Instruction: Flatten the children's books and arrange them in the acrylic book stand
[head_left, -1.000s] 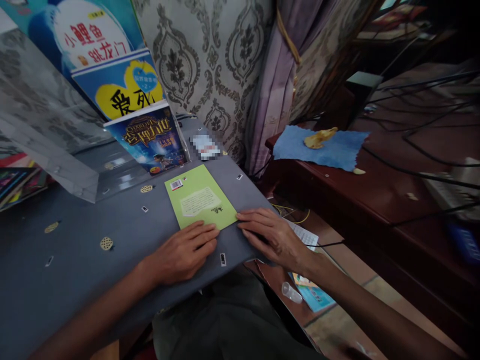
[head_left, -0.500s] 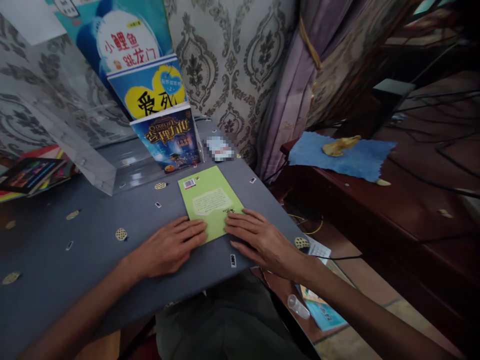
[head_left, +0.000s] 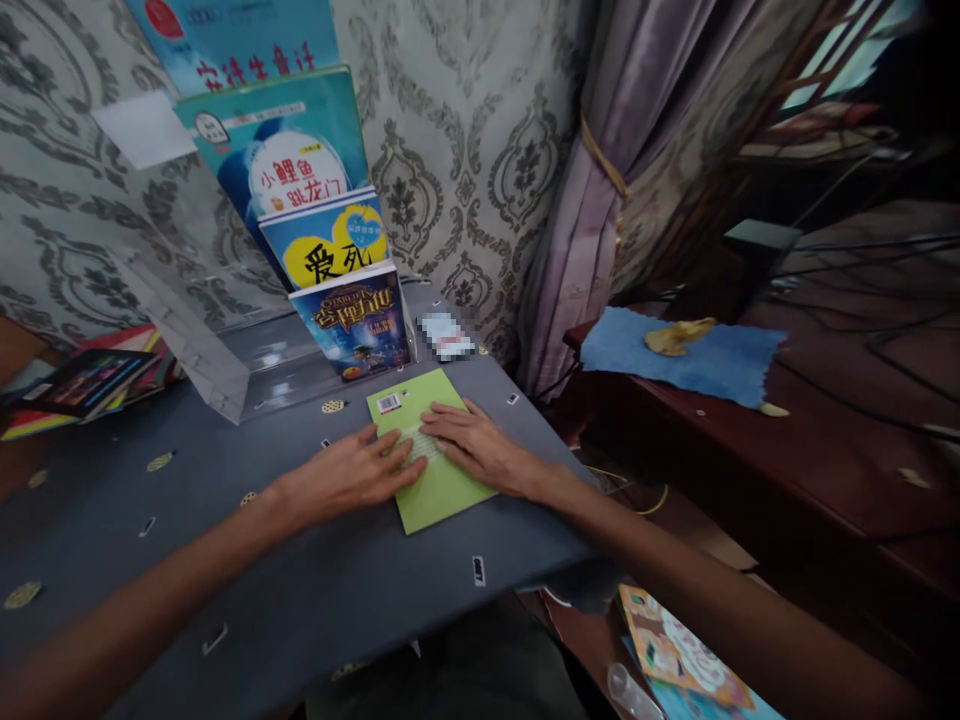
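A light green book (head_left: 442, 495) lies back cover up on the grey tablecloth, its barcode at the far left corner. My left hand (head_left: 367, 465) rests with its fingers stretched over the book's left edge and middle. On the cover's right half lies my right hand (head_left: 476, 445), flat, with fingers pointing left. The fingertips of both hands come close together over the printed text and hide part of it. Just beyond the book stands a clear acrylic rack (head_left: 225, 385) holding several upright books, with a dark blue book (head_left: 356, 325) in front.
A pile of books (head_left: 90, 380) lies at the table's left. A pixelated item (head_left: 446, 337) sits beside the rack. On the right, a dark red wooden surface bears a blue cloth (head_left: 615, 345), a yellowish object (head_left: 679, 337) and cables. More books (head_left: 686, 645) and a clear cup (head_left: 630, 690) are low at right.
Both hands have slid from the book's near end up over its middle, away from me. The camera view has tilted up, showing more of the rack's books.
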